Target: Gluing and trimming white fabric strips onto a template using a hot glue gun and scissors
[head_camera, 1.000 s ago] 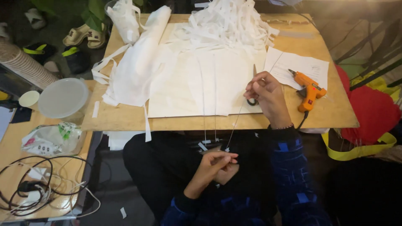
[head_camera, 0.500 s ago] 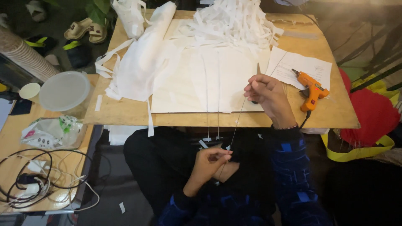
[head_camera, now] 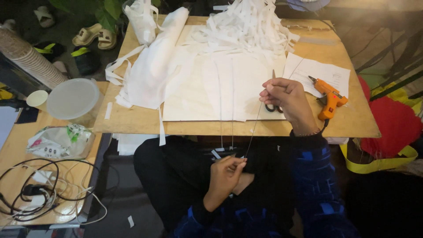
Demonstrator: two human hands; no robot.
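The right hand (head_camera: 286, 98) pinched the top of a thin thread (head_camera: 254, 130) over the table's (head_camera: 141, 121) front edge, scissors (head_camera: 274, 107) under it, while the left hand (head_camera: 225, 174) pinched the lower end over the lap, a glue gun (head_camera: 329, 97) just right, white fabric (head_camera: 211, 83) left.

Scissors (head_camera: 274, 107) mostly hidden under right hand (head_camera: 284, 94); paper cup stack (head_camera: 26, 59) cut off at left edge.
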